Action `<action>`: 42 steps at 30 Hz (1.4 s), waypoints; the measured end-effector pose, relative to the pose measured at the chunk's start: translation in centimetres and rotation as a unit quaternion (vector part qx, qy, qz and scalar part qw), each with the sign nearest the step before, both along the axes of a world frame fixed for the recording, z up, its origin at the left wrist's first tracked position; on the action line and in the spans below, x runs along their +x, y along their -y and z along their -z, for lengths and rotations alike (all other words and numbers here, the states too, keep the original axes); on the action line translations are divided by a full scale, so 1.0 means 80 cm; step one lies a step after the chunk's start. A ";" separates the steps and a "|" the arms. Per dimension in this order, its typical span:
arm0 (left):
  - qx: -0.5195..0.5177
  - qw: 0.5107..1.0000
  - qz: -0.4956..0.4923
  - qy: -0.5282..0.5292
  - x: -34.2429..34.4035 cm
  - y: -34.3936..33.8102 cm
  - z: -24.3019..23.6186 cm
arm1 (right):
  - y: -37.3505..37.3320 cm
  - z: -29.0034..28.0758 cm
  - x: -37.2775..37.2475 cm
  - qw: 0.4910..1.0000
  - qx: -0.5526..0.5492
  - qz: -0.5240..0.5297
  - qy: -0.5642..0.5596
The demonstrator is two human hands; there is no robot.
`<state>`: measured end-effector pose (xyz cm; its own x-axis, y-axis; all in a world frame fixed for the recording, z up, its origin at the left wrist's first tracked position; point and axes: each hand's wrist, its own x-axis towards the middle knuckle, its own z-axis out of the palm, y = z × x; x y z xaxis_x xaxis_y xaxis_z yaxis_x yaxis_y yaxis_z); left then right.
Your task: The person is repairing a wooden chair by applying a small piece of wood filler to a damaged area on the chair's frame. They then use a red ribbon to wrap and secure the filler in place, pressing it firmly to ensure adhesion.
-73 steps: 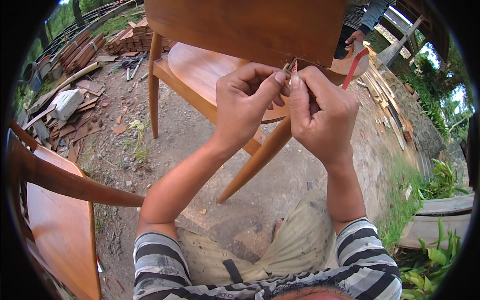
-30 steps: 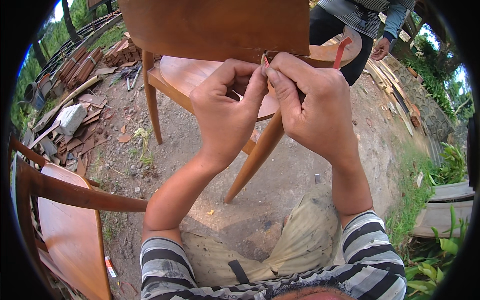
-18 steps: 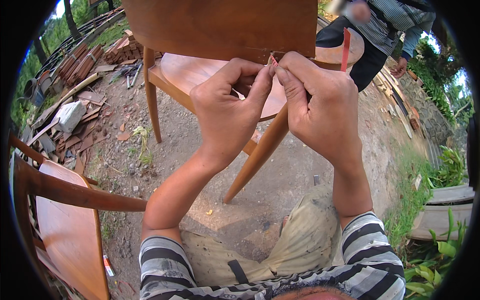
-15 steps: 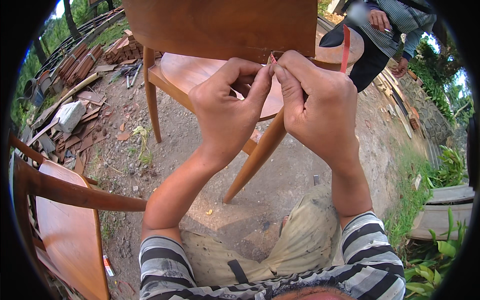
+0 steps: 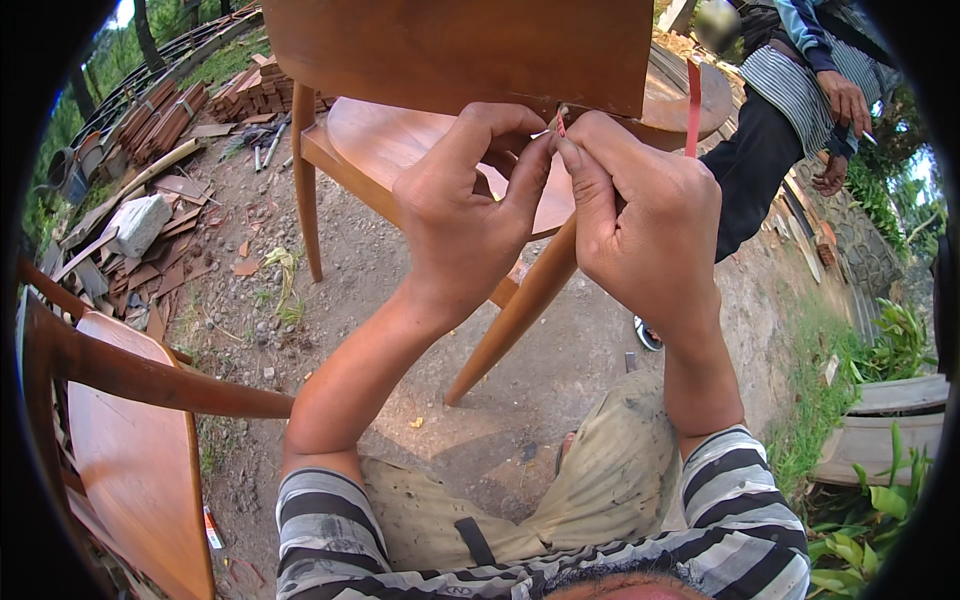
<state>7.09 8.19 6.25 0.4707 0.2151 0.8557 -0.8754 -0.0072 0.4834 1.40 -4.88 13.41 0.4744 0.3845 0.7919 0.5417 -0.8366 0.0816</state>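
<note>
My left hand [image 5: 465, 220] pinches at the tip of a small, pale and red piece [image 5: 561, 124] just under a notch in the lower edge of the brown wooden chair back [image 5: 450, 55]. My right hand [image 5: 640, 220] pinches the same piece between thumb and forefinger, its knuckles curled. A red strip [image 5: 694, 105] stands up behind my right hand; where its lower end goes is hidden. The chair's seat [image 5: 370, 135] and front legs show below and behind my hands. The piece is too small to make out fully.
A second wooden chair [image 5: 125, 450] stands at the left. A co-worker [image 5: 760, 150] at upper right holds a thin white stick in one hand [image 5: 845, 95]. Tile stacks [image 5: 150, 115], scraps and a white block [image 5: 140, 225] lie at left, planks [image 5: 805, 230] and plants at right.
My hands stay pinched at the notch, shifting slightly right since one second ago. The co-worker has moved right and forward, with a shoe now showing behind my right forearm.
</note>
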 end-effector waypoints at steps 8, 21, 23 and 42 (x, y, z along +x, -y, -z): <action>-0.008 1.000 -0.021 0.016 0.000 0.003 -0.002 | -0.004 0.001 0.003 0.999 -0.004 0.032 0.004; -0.048 0.997 0.014 -0.064 -0.009 0.003 -0.014 | -0.003 0.000 -0.007 0.999 -0.005 0.031 -0.015; -0.041 0.997 0.008 -0.061 -0.009 0.002 -0.012 | -0.005 0.001 -0.002 0.999 -0.001 0.043 -0.017; -0.016 0.996 -0.082 0.028 -0.007 0.010 -0.005 | -0.005 0.001 -0.001 0.999 0.004 0.041 -0.013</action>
